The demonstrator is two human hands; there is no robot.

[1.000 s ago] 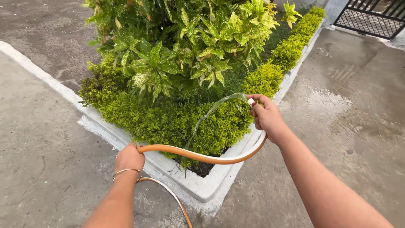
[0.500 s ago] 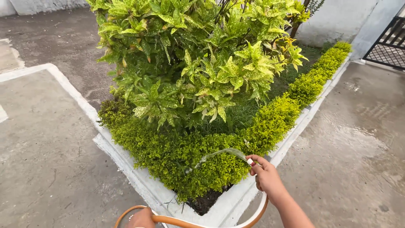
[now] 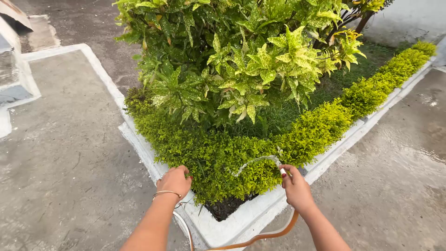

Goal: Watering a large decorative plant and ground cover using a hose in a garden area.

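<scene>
The right hand (image 3: 297, 189) is curled tight around the end of the orange hose (image 3: 260, 237), and water (image 3: 253, 162) squirts left onto the low hedge (image 3: 232, 158). The left hand (image 3: 174, 181) rests on the hedge at the white planter's (image 3: 241, 218) corner, fingers bent, holding nothing I can see.

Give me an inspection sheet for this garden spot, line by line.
Surface: concrete paving, wet on the right.
Job's things: orange hose; water arcs from its tip onto the low hedge.
Clutter: nothing seen.
Hands: right hand grips the hose end; left hand rests at the hedge edge, wearing a bangle.
Cables: nothing seen.
Surroundings: white kerb, big leafy shrub.
</scene>
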